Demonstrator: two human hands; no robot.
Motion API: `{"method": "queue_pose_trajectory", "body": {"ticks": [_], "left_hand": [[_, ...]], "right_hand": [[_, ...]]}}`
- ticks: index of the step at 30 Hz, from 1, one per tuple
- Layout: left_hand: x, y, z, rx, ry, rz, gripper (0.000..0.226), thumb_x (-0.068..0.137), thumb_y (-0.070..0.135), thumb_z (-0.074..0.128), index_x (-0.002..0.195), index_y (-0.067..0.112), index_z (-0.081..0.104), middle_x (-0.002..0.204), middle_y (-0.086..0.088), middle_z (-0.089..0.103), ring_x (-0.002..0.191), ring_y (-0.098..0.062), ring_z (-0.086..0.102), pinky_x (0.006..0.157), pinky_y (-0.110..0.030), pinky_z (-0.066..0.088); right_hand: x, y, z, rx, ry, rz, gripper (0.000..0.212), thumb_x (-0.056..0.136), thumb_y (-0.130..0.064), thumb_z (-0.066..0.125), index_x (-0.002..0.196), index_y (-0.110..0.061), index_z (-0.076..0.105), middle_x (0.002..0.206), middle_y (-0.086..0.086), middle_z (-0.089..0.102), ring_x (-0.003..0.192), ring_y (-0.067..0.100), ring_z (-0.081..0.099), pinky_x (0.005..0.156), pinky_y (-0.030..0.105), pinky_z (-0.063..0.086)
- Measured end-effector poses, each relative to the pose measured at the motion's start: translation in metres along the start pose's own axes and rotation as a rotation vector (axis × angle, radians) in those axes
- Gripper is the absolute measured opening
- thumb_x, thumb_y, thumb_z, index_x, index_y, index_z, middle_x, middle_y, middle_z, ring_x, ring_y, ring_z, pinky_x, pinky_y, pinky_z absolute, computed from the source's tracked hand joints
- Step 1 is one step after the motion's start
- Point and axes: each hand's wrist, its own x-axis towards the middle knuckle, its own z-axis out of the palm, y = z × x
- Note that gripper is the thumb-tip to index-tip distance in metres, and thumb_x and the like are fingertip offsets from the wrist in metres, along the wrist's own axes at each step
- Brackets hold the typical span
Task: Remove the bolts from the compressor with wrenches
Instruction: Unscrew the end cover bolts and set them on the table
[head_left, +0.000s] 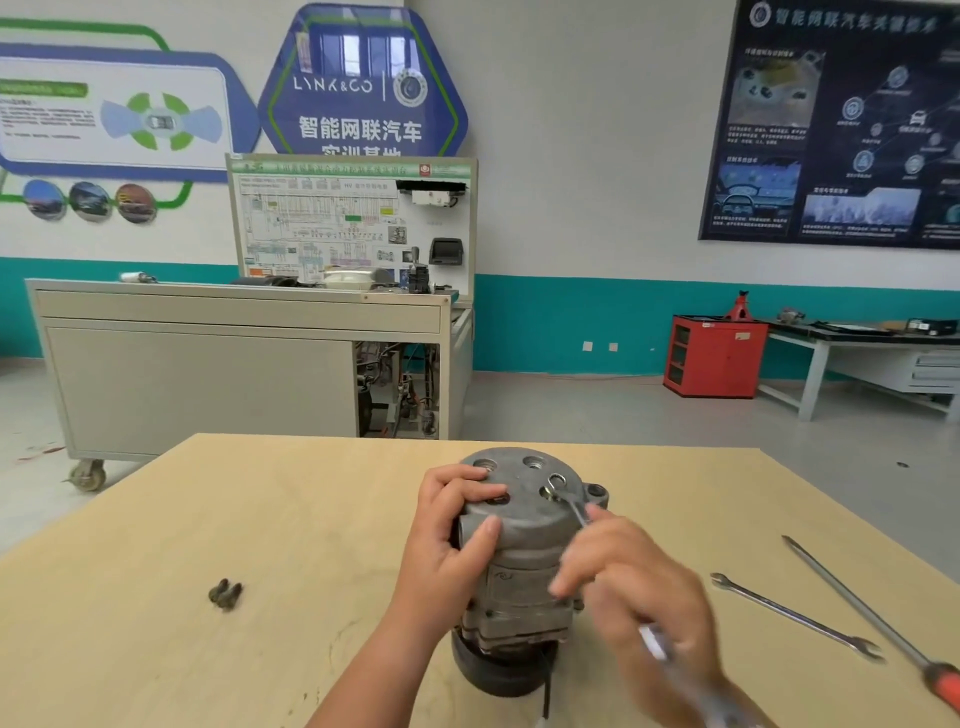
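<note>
White walls with a teal lower band carry posters. A grey wheeled cabinet bearing a wiring-diagram board stands on the grey floor. A red cabinet sits beside a workbench.

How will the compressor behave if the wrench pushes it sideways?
The compressor looks like solid cast metal, so probably heavy and stiff. It stands on end on its round black pulley, so it could tip or twist; the left hand steadying it suggests that. The wrench sits high on it, adding leverage.
</note>
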Motion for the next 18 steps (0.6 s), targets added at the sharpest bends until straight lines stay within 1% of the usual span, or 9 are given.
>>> {"method": "queue_pose_trajectory", "body": {"ticks": [2, 4, 5, 7, 9, 11, 14, 16, 18], "left_hand": [[0.0, 0.001, -0.001, 0.015, 0.008, -0.002, 0.029, 0.076, 0.039, 0.053, 0.095, 0.021, 0.065, 0.114, 0.0, 0.051, 0.115, -0.001, 0.048, 0.096, -0.007, 0.034], [-0.001, 0.0, -0.004, 0.018, 0.009, -0.005, 0.03, 0.076, 0.039, 0.053, 0.096, 0.02, 0.065, 0.114, -0.001, 0.05, 0.115, 0.0, 0.048, 0.095, -0.006, 0.033], [-0.001, -0.001, -0.005, 0.011, 0.011, 0.001, 0.031, 0.076, 0.039, 0.053, 0.097, 0.019, 0.065, 0.114, -0.001, 0.05, 0.114, 0.001, 0.048, 0.094, -0.005, 0.033], [-0.001, -0.001, -0.007, 0.027, 0.021, 0.006, 0.032, 0.076, 0.039, 0.052, 0.097, 0.019, 0.065, 0.115, -0.001, 0.051, 0.114, 0.002, 0.048, 0.093, -0.005, 0.033], [0.0, -0.002, -0.007, 0.025, 0.021, 0.003, 0.032, 0.076, 0.039, 0.052, 0.098, 0.019, 0.065, 0.115, -0.001, 0.051, 0.114, 0.003, 0.048, 0.093, -0.004, 0.033], [-0.001, 0.0, -0.007, 0.051, 0.024, 0.001, 0.031, 0.076, 0.04, 0.053, 0.097, 0.02, 0.065, 0.116, 0.001, 0.051, 0.115, 0.002, 0.048, 0.093, -0.004, 0.032], [-0.002, 0.005, -0.01, 0.063, -0.002, 0.01, 0.029, 0.075, 0.042, 0.055, 0.095, 0.025, 0.067, 0.117, 0.007, 0.052, 0.12, 0.0, 0.045, 0.098, -0.008, 0.031], [-0.001, 0.012, -0.01, 0.119, -0.021, -0.017, 0.031, 0.073, 0.047, 0.054, 0.094, 0.028, 0.068, 0.12, 0.012, 0.052, 0.127, -0.002, 0.039, 0.107, -0.02, 0.029], [-0.003, 0.025, -0.01, 0.212, 0.002, -0.021, 0.032, 0.072, 0.048, 0.051, 0.096, 0.033, 0.066, 0.124, 0.014, 0.049, 0.136, -0.006, 0.029, 0.114, -0.032, 0.025]], "right_hand": [[-0.004, 0.006, -0.016, 0.177, 0.153, 0.211, 0.033, 0.095, -0.028, 0.04, 0.071, -0.03, 0.063, 0.088, -0.009, 0.066, 0.069, 0.021, 0.058, 0.085, 0.019, 0.046], [0.001, 0.016, -0.032, 0.151, 0.239, 0.452, 0.033, 0.093, -0.021, 0.041, 0.069, -0.031, 0.061, 0.094, -0.011, 0.063, 0.084, 0.017, 0.058, 0.08, 0.017, 0.045], [0.007, 0.021, -0.041, 0.097, 0.242, 0.591, 0.031, 0.095, -0.021, 0.042, 0.074, -0.031, 0.062, 0.088, -0.012, 0.061, 0.085, 0.015, 0.055, 0.076, 0.021, 0.045], [0.02, 0.029, -0.059, 0.08, 0.148, 0.859, 0.029, 0.099, -0.025, 0.038, 0.091, -0.031, 0.065, 0.069, -0.008, 0.056, 0.068, 0.013, 0.051, 0.065, 0.027, 0.04], [0.032, 0.032, -0.069, 0.277, 0.07, 1.034, 0.031, 0.099, -0.03, 0.036, 0.1, -0.022, 0.066, 0.059, -0.002, 0.051, 0.054, 0.01, 0.045, 0.057, 0.027, 0.035], [0.04, 0.03, -0.072, 0.46, 0.104, 1.086, 0.033, 0.098, -0.031, 0.036, 0.096, -0.016, 0.065, 0.057, 0.0, 0.048, 0.049, 0.009, 0.041, 0.054, 0.026, 0.033], [0.047, 0.027, -0.069, 0.594, 0.175, 1.057, 0.036, 0.097, -0.036, 0.034, 0.087, -0.013, 0.06, 0.055, -0.001, 0.047, 0.048, 0.008, 0.041, 0.054, 0.026, 0.033], [0.045, 0.025, -0.07, 0.636, 0.234, 1.002, 0.041, 0.097, -0.038, 0.032, 0.081, -0.012, 0.059, 0.055, -0.001, 0.049, 0.048, 0.008, 0.043, 0.05, 0.023, 0.037], [0.042, 0.024, -0.075, 0.65, 0.348, 0.956, 0.041, 0.097, -0.037, 0.033, 0.08, -0.011, 0.06, 0.056, -0.001, 0.052, 0.049, 0.008, 0.048, 0.046, 0.019, 0.041]]}}
